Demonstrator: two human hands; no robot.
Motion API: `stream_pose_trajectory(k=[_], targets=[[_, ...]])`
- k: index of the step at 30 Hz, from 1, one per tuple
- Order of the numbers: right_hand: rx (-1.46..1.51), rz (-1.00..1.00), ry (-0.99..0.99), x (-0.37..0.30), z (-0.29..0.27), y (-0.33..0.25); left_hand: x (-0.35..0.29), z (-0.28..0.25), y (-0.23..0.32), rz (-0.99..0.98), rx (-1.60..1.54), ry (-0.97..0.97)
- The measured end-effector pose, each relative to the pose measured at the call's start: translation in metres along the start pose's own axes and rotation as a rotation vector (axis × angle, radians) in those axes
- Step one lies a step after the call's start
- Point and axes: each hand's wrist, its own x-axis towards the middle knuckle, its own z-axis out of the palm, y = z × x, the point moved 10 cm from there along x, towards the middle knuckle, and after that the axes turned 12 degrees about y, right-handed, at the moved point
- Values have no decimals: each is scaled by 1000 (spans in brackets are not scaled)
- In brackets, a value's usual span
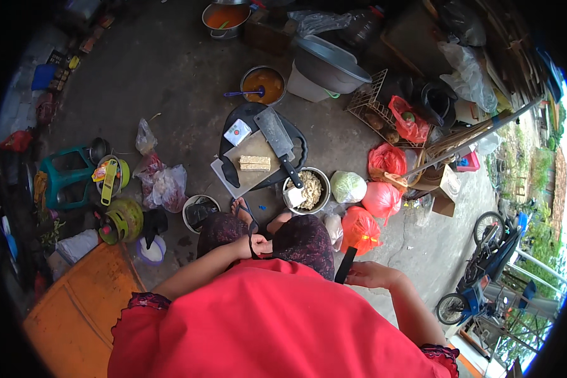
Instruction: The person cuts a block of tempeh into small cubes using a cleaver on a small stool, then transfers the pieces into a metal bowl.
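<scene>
My left hand [256,246], fingers curled, is in my lap at a thin black strap [251,234]. At my right side, my right hand [368,275] closes at the edge of a wide black band [345,264]; its fingertips are partly hidden. Beyond my knees lies a cutting board [253,147] on a dark tray [238,117]. A block of tempeh [255,163] sits on the board, with a cleaver [275,133], a black-handled knife [230,171] and a white packet [237,132]. Nearby stands a metal bowl [324,195] of pale chopped pieces.
Several filled plastic bags [361,229] crowd my right side. Ahead are a pot of orange liquid with a blue ladle [258,92] and grey basins [331,63]. A lined bucket [200,213], green gas cylinder [123,220] and teal stool [66,176] stand left. Motorcycles [469,277] are far right.
</scene>
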Motion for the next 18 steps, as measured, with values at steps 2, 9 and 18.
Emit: stream_pose_trajectory(k=[2,9,18], targets=[[-71,-68,140,38,-33,-3,18,11,-5,74,30,-9],[-521,-560,598,173,-108,-155,71,13,-19,107,273,-75],[-1035,-1063,758,313,-76,-254,140,-81,-95,52,727,58]])
